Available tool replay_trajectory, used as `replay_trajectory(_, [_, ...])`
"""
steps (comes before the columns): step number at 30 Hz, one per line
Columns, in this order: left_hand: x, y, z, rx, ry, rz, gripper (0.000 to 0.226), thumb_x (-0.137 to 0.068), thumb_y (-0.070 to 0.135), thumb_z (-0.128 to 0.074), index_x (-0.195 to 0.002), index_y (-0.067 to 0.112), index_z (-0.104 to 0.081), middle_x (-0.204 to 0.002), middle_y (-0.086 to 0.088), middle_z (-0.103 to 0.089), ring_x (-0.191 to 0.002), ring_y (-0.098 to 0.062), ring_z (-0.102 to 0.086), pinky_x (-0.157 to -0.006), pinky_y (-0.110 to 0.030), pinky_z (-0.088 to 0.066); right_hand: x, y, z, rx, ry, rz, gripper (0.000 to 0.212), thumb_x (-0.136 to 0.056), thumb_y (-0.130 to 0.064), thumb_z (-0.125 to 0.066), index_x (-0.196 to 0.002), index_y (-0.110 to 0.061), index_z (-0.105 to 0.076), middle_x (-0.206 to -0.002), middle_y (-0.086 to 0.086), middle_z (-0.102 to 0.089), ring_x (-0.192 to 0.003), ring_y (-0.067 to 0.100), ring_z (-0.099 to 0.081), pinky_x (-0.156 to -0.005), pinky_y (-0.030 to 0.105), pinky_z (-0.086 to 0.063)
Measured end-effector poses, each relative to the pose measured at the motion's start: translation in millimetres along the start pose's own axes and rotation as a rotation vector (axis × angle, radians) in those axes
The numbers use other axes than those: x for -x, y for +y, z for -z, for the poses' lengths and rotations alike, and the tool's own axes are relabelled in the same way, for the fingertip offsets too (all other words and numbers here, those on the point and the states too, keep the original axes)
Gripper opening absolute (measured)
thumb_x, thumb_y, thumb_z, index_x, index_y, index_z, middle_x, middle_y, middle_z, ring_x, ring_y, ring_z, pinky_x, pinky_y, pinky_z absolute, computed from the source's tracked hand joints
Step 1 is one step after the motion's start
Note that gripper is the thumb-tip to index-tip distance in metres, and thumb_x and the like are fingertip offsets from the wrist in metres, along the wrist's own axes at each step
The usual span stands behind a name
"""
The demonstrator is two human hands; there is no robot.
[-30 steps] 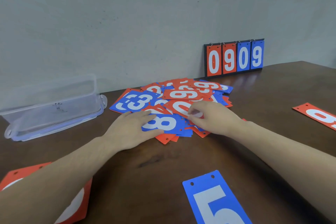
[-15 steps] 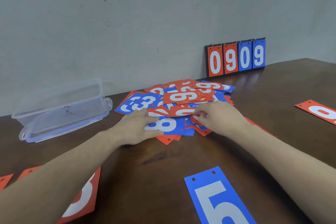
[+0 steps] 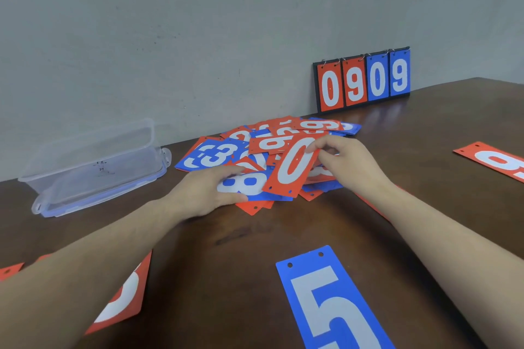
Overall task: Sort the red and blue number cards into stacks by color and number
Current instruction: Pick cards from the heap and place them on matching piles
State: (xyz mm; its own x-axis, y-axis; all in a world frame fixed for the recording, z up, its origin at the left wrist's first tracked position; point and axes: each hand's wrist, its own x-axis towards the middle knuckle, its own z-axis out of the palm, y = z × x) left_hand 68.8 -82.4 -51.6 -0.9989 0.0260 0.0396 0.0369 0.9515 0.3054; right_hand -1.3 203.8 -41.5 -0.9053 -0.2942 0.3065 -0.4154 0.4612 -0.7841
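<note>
A loose pile of red and blue number cards (image 3: 266, 144) lies in the middle of the brown table. My right hand (image 3: 348, 164) pinches the top edge of a red 0 card (image 3: 293, 168) and holds it tilted above the pile. My left hand (image 3: 207, 193) rests flat on a blue 8 card (image 3: 249, 184) at the pile's near edge, thumb on the card. A blue 5 card (image 3: 331, 300) lies alone near me. A red card (image 3: 493, 160) lies at the right, and another red card (image 3: 124, 300) shows under my left forearm.
A clear plastic box (image 3: 93, 167) sits at the left by the wall. A flip scoreboard (image 3: 363, 81) reading 0909 stands against the wall behind the pile. A red card corner (image 3: 10, 270) pokes in at the far left edge.
My right hand has pulled the red 0 card out of the pile and lifted it up. My left hand has stayed on the blue 8 card.
</note>
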Motion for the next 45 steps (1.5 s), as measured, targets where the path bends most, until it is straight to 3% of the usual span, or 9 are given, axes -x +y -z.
replay_trajectory(8, [7.9, 2.8, 6.3, -0.052, 0.19, 0.014, 0.081, -0.08, 0.064, -0.07, -0.149, 0.034, -0.039, -0.152, 0.011, -0.042, -0.136, -0.014, -0.043, -0.109, -0.037, -0.041, 2.0, -2.0, -6.8, -0.403, -0.135, -0.198, 0.028, -0.099, -0.006, -0.053, -0.108, -0.022, -0.075, -0.113, 0.002, -0.074, -0.093, 0.017, -0.075, -0.091, 0.037, -0.059])
replay_trajectory(13, [20.3, 13.9, 14.3, 0.257, 0.246, 0.15, 0.062, -0.076, 0.041, -0.084, -0.119, 0.033, -0.041, -0.116, 0.008, -0.057, -0.093, -0.015, -0.062, -0.076, -0.024, -0.051, 4.5, -12.2, -8.1, -0.582, -0.183, -0.247, 0.025, -0.095, -0.029, -0.067, -0.117, -0.017, -0.071, -0.107, 0.004, -0.077, -0.092, 0.025, -0.075, -0.09, 0.041, -0.058])
replay_trajectory(16, [34.0, 15.7, 19.2, 0.527, 0.299, 0.223, 0.064, -0.074, 0.038, -0.086, -0.12, 0.028, -0.042, -0.108, 0.013, -0.056, -0.084, -0.004, -0.063, -0.057, -0.011, -0.047, 8.0, -13.9, -10.7, -0.59, -0.162, -0.202, 0.023, -0.093, -0.028, -0.071, -0.113, -0.016, -0.071, -0.103, 0.005, -0.077, -0.091, 0.025, -0.075, -0.085, 0.037, -0.059])
replay_trajectory(19, [50.5, 14.6, 20.9, 0.672, 0.313, 0.259, 0.058, -0.079, 0.044, -0.08, -0.122, 0.028, -0.044, -0.112, 0.008, -0.063, -0.085, -0.008, -0.069, -0.057, -0.015, -0.05, 10.0, -15.2, -16.6, -0.595, -0.142, -0.204, 0.023, -0.093, -0.015, -0.07, -0.115, -0.021, -0.069, -0.105, 0.01, -0.076, -0.091, 0.025, -0.075, -0.077, 0.033, -0.06])
replay_trajectory(24, [77.1, 8.1, 23.0, 0.935, 0.384, 0.28, 0.03, -0.09, 0.042, -0.069, -0.112, 0.032, -0.051, -0.109, 0.002, -0.072, -0.084, -0.012, -0.074, -0.072, -0.031, -0.057, 10.9, -18.3, -26.7, -0.681, -0.192, -0.263, 0.067, -0.09, -0.003, -0.071, -0.14, -0.038, -0.045, -0.117, 0.008, -0.071, -0.095, 0.028, -0.075, -0.076, 0.042, -0.062])
replay_trajectory(33, [127.1, -15.9, 39.5, 1.139, 0.451, 0.364, 0.032, -0.089, 0.032, -0.072, -0.115, 0.022, -0.056, -0.098, -0.008, -0.077, -0.078, -0.025, -0.073, -0.068, -0.038, -0.056, 9.9, -40.2, -31.2, -0.632, -0.191, -0.348, 0.009, -0.093, -0.015, -0.066, -0.101, -0.013, -0.066, -0.101, 0.014, -0.075, -0.083, 0.024, -0.068, -0.085, 0.037, -0.051])
replay_trajectory(36, [144.3, -26.0, 50.0, 1.135, 0.469, 0.364, 0.028, -0.091, 0.027, -0.071, -0.114, 0.019, -0.055, -0.093, -0.009, -0.077, -0.076, -0.026, -0.074, -0.065, -0.037, -0.059, 9.0, -54.2, -41.5, -0.641, -0.26, -0.388, 0.019, -0.092, -0.004, -0.065, -0.107, -0.01, -0.056, -0.095, 0.014, -0.073, -0.07, 0.02, -0.072, -0.066, 0.029, -0.057])
replay_trajectory(40, [168.1, -45.5, 56.2, 1.116, 0.492, 0.389, 0.031, -0.091, 0.025, -0.071, -0.117, 0.016, -0.056, -0.096, -0.006, -0.078, -0.082, -0.025, -0.075, -0.07, -0.039, -0.06, 17.1, -79.9, -63.0, -0.653, -0.426, -0.427, 0.063, -0.085, 0.011, -0.068, -0.132, -0.024, -0.046, -0.121, 0.015, -0.063, -0.089, 0.03, -0.075, -0.066, 0.037, -0.061])
replay_trajectory(45, [193.1, -71.6, 58.4, 1.072, 0.452, 0.45, 0.027, -0.092, 0.028, -0.07, -0.114, 0.018, -0.056, -0.098, -0.004, -0.077, -0.083, -0.024, -0.076, -0.067, -0.036, -0.059, 23.0, -108.3, -94.3, -0.513, -0.442, -0.442, 0.034, -0.097, -0.014, -0.062, -0.128, -0.024, -0.055, -0.11, 0.009, -0.072, -0.086, 0.021, -0.073, -0.071, 0.037, -0.06])
